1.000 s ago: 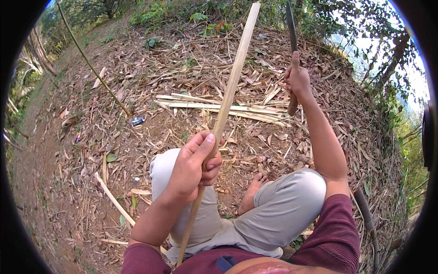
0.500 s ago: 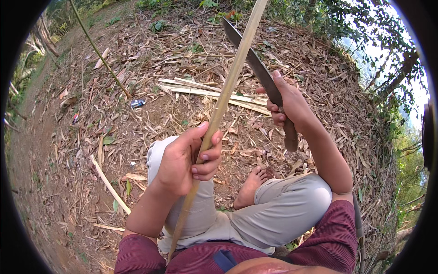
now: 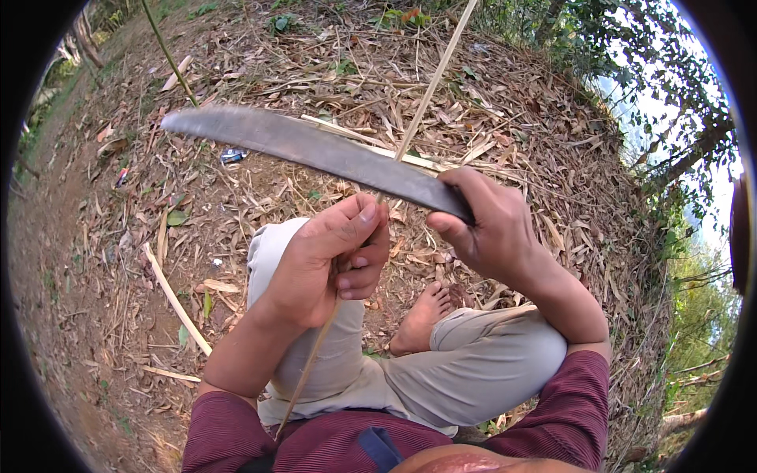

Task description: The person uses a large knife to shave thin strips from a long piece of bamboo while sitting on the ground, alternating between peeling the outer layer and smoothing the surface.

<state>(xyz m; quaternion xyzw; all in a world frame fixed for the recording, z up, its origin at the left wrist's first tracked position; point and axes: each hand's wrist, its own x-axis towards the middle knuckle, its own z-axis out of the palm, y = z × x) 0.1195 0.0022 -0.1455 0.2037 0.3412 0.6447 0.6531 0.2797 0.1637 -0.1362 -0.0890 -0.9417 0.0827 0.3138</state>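
Observation:
My left hand [image 3: 327, 256] is closed round a long, thin bamboo strip [image 3: 438, 79]. Its lower end runs down against my lap, and its upper part leans away to the upper right. In my right hand [image 3: 493, 229] is a machete [image 3: 315, 150] with a broad, dark, slightly curved blade. The blade lies sideways across the strip, just above my left fingers, its tip pointing left and blurred by motion. My right palm hides the handle. Whether the edge touches the strip I cannot tell.
Split bamboo strips [image 3: 327, 124] lie on the leaf-strewn ground, partly behind the blade. A curved pale strip [image 3: 175, 299] is to the left. A green stem [image 3: 169, 59] stands upper left, near a small blue packet [image 3: 233, 156]. My bare foot [image 3: 419, 319] rests below the blade.
The machete has swung from pointing up and away to lying leftward across the strip. The strip has turned and shows a narrower side. My left hand has stayed about in place.

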